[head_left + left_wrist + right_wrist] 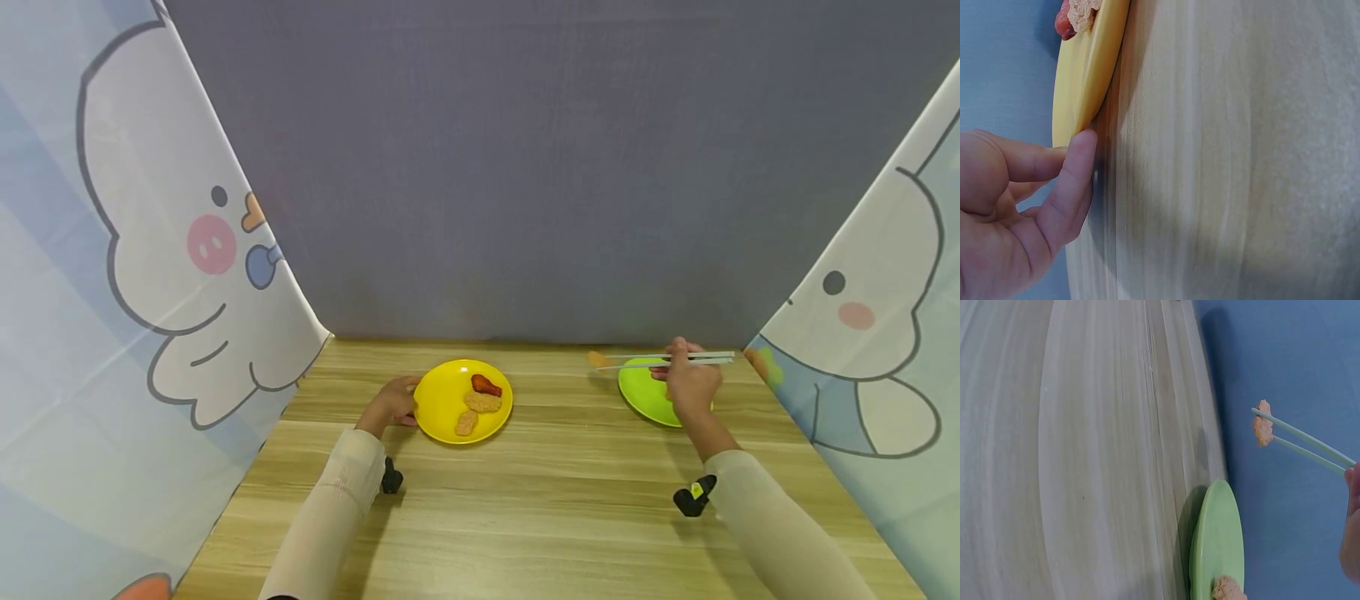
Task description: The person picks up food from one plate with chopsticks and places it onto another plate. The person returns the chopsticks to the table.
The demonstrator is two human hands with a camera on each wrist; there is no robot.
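Note:
My left hand (393, 402) pinches the left rim of a yellow plate (438, 408), thumb and fingers on its edge in the left wrist view. A red-brown drumstick (486, 385) and two tan fried chicken pieces (483, 402) lie on that plate. On the right, my right hand (692, 385) holds a pair of pale chopsticks (716, 359), pointing left. Between their tips a small fried chicken piece (1263, 428) is gripped, raised above the table. Below the hand stands a green plate (647, 400), partly hidden by it, with another tan piece (1229, 589) on it.
Both plates stand on a wood-grain table (540, 500). A grey panel (525, 183) rises along the back edge, and cartoon-printed cloths (172, 350) flank both sides. Small black devices (693, 497) are strapped at the wrists, over light sleeves.

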